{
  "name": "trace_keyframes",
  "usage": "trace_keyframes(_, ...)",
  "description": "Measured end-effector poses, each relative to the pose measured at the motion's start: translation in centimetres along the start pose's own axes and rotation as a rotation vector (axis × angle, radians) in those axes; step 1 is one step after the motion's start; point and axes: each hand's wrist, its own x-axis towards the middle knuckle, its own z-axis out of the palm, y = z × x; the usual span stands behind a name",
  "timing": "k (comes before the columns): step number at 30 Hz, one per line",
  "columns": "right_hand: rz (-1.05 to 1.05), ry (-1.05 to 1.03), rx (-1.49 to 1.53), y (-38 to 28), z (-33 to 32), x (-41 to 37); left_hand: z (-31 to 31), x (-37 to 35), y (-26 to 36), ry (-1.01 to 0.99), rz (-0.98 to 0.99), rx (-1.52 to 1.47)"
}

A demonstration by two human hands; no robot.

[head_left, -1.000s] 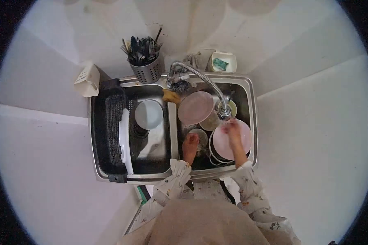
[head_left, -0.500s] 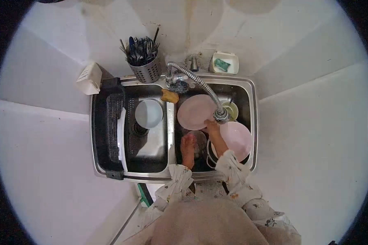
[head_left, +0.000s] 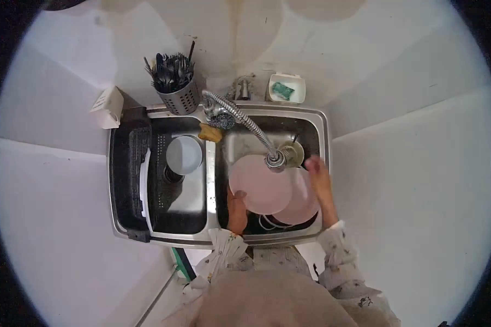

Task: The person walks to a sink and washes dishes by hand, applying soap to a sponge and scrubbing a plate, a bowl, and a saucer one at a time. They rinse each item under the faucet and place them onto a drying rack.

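Observation:
A pink plate (head_left: 261, 185) is held at its left edge by my left hand (head_left: 237, 211), over the right basin and under the faucet head (head_left: 275, 159). Behind and below it, a second pink dish (head_left: 303, 199) shows at the right. My right hand (head_left: 317, 170) is raised beside that dish near the basin's right wall, touching neither plate; its fingers are smeared by motion. A greenish bowl (head_left: 293, 153) sits at the back of the right basin. Part of a white-rimmed pot (head_left: 267, 222) shows under the plates.
In the left basin are a pale bowl (head_left: 184, 155) and a dark rack with a white plate (head_left: 144, 188). A yellow sponge (head_left: 210, 133) lies on the divider. Behind stand a cutlery holder (head_left: 181, 100), a scourer (head_left: 221, 121) and a white box (head_left: 295, 82) with a green sponge.
The plate has come nearer to me, under the faucet head. My left hand has taken hold of its left edge, while my right hand has let go and moved right. The view has shifted slightly.

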Motion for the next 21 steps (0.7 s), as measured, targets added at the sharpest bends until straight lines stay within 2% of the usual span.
trace_keyframes(1, -0.19, 0.201, -0.164, -4.3, -1.1, 2.2, 0.7, -0.8, 0.8, 0.08, 0.082, 0.113)
trace_keyframes(2, -0.401, 0.25, -0.246, -7.1, -1.3, 4.1, 1.3, -1.6, 1.6, 0.162, 0.161, 0.227)
trace_keyframes(3, -0.612, 0.297, -0.325, -9.2, -1.0, 6.3, 2.0, -2.5, 2.6, 0.17, 0.16, 0.221)
trace_keyframes(5, -0.631, 0.205, -0.442, -11.9, 0.3, 11.8, 2.9, -3.8, 4.3, 0.226, 0.192, 0.444)
trace_keyframes(7, -0.771, 0.108, -0.538, -12.8, 2.2, 17.7, 2.2, -4.2, 4.4, 0.211, 0.245, 0.445)
trace_keyframes(9, -0.835, 0.039, -0.771, -12.3, 4.3, 22.4, 1.5, -4.7, 4.5, 0.202, 0.3, 0.444)
trace_keyframes(10, -0.842, 0.028, -0.764, -13.0, 5.0, 23.0, 1.2, -4.9, 4.6, 0.207, 0.334, 0.469)
trace_keyframes(12, -0.446, -0.132, -1.062, -14.2, 6.2, 23.8, 0.5, -5.3, 4.6, 0.22, 0.399, 0.516)
trace_keyframes(16, -0.6, -0.157, -1.047, -11.4, 6.7, 27.0, -0.1, -5.7, 4.8, 0.221, 0.367, 0.34)
trace_keyframes(18, -0.688, 0.056, -0.877, -12.2, 6.5, 25.3, -0.2, -5.6, 4.7, 0.233, 0.389, 0.406)
trace_keyframes(21, -0.64, 0.06, -0.883, -14.0, 5.2, 21.4, 0.1, -5.3, 4.5, 0.245, 0.293, 0.317)
